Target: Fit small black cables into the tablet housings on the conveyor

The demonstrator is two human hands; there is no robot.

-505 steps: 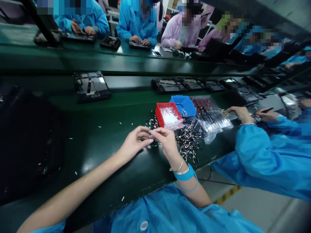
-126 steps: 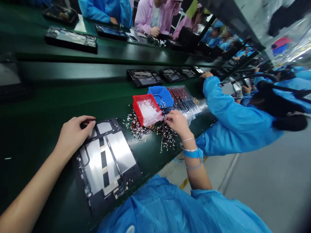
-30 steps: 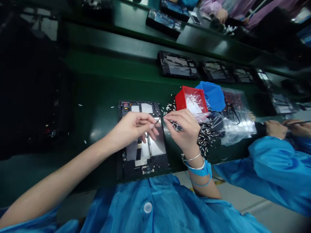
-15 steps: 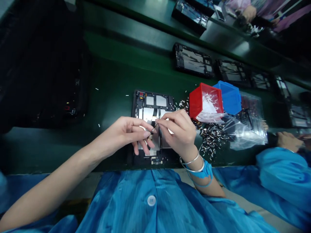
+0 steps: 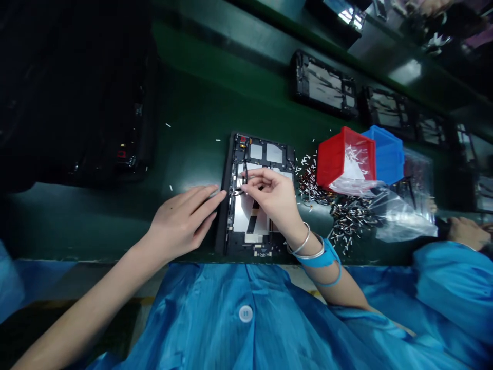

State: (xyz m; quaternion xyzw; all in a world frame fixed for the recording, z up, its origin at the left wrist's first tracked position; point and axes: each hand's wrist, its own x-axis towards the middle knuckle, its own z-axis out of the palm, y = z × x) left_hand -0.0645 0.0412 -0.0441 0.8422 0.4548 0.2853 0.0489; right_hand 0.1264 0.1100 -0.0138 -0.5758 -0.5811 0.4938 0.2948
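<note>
An opened tablet chassis [image 5: 257,154] with silver shielding plates lies on the green belt [image 5: 192,118] in front of me. My left hand [image 5: 181,222] rests flat on the belt, fingers stretched out, fingertips against the chassis's left edge. My right hand [image 5: 274,195] hovers over the chassis middle, thumb and forefinger pinched on a thin black wire part [image 5: 242,189] that touches the chassis. A blue wrist strap and two bangles circle my right wrist.
A red bin [image 5: 344,156] and a blue bin [image 5: 387,153] stand right of the chassis, beside a heap of small cable pieces [image 5: 346,218] and clear plastic bags [image 5: 408,205]. More chassis [image 5: 323,90] lie on the far lane. A co-worker's hand [image 5: 464,232] and blue sleeve are at right.
My left hand has let go of the small part and moved left, flat onto the belt at the chassis edge. My right hand has lowered the wire part onto the chassis.
</note>
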